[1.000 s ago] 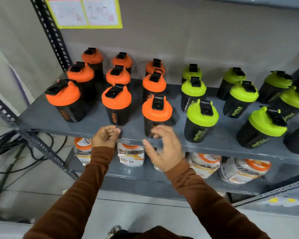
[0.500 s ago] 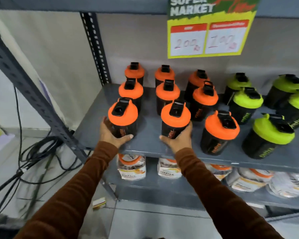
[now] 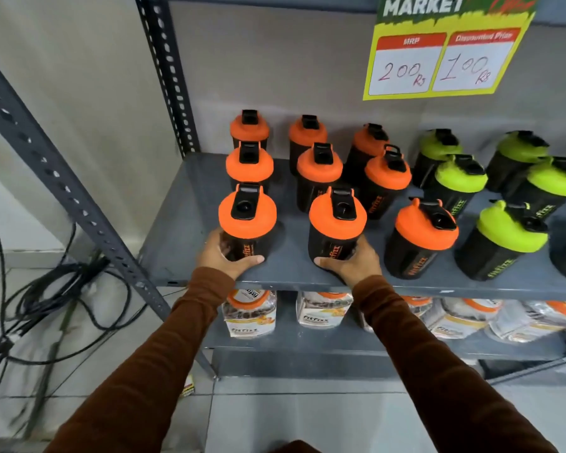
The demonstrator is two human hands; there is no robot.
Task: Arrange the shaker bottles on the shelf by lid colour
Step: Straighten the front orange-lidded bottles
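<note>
Several black shaker bottles stand on a grey metal shelf (image 3: 183,223). Those with orange lids fill the left part in three columns; those with green lids (image 3: 510,225) stand to the right. My left hand (image 3: 224,256) wraps the base of the front-left orange-lid bottle (image 3: 247,220). My right hand (image 3: 353,263) wraps the base of the front-middle orange-lid bottle (image 3: 337,223). Both bottles stand upright on the shelf near its front edge. A third front orange-lid bottle (image 3: 422,237) stands free to the right of my right hand.
A slotted upright post (image 3: 167,73) bounds the shelf at the back left, and a diagonal brace (image 3: 62,188) crosses in front. A price sign (image 3: 438,57) hangs on the wall above. Packaged jars (image 3: 249,313) fill the shelf below. Black cables (image 3: 46,299) lie on the floor at left.
One second ago both hands hovered free at the shelf edge; they then closed on the two front orange-lid bottles. The view has swung left and closer. The grips are unchanged since half a second ago.
</note>
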